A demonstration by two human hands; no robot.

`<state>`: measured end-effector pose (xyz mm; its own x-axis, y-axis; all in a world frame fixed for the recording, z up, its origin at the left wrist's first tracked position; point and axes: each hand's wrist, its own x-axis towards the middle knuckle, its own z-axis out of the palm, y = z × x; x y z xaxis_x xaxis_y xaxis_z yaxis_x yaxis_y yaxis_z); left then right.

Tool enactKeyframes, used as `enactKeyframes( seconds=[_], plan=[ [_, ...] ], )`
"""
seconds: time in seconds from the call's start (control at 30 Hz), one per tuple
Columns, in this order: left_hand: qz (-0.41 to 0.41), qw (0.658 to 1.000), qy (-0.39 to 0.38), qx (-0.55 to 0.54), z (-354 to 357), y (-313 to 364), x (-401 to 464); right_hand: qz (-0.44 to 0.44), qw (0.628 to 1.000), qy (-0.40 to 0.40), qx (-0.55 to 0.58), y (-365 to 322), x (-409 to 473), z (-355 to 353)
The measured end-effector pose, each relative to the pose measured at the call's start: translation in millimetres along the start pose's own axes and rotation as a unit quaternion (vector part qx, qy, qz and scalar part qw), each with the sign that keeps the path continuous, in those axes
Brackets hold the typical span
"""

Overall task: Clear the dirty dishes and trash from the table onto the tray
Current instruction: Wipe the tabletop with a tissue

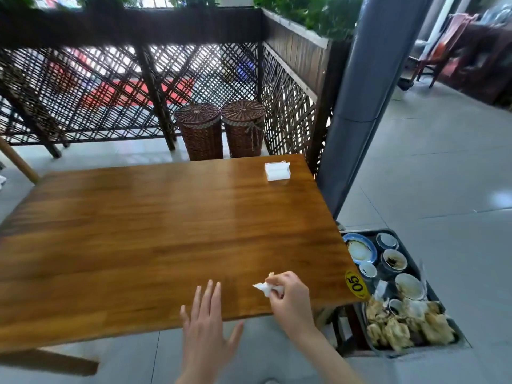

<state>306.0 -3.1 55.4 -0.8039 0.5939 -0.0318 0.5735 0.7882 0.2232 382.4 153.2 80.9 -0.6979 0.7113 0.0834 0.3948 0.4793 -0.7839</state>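
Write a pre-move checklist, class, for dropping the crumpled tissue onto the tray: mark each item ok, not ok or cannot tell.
1. Crumpled white tissue pinched in right hand: ok.
2. Left hand free, fingers straight: ok.
3. Dark rectangular tray beside the table's right edge, within view: ok.
4. Bare spot on tray among used bowls and crumpled trash: cannot tell.
5. Brown wooden table free of dishes: ok.
6. White napkin block at far corner, trash or supply: cannot tell.

Beyond the lattice fence [110,87]
Two wicker baskets [199,131] stand against the fence; a grey pillar [368,92] rises beside it, plants [313,12] above.
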Motion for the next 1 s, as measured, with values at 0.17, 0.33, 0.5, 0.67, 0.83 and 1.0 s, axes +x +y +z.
enactKeyframes(
  seconds=[0.17,0.33,0.5,0.67,0.83,1.0],
  plan=[
    [0.013,1.0,-0.005,-0.008,11,11,-35,-0.006,1.0,0.007,-0.006,7,-42,-17],
    [0.032,0.999,-0.011,-0.032,16,35,-59,0.003,0.999,0.038,-0.013,16,-67,-47],
    [0.072,0.995,0.009,-0.069,11,63,-67,0.018,0.998,0.06,-0.025,31,-80,-84],
    [0.095,0.992,0.034,-0.076,7,96,-65,0.036,0.996,0.075,-0.036,59,-87,-123],
    [0.096,0.991,0.041,-0.083,20,144,-58,0.056,0.993,0.088,-0.055,96,-89,-171],
    [0.078,0.992,0.03,-0.095,46,223,-52,0.075,0.992,0.085,-0.061,157,-79,-240]
  ],
)
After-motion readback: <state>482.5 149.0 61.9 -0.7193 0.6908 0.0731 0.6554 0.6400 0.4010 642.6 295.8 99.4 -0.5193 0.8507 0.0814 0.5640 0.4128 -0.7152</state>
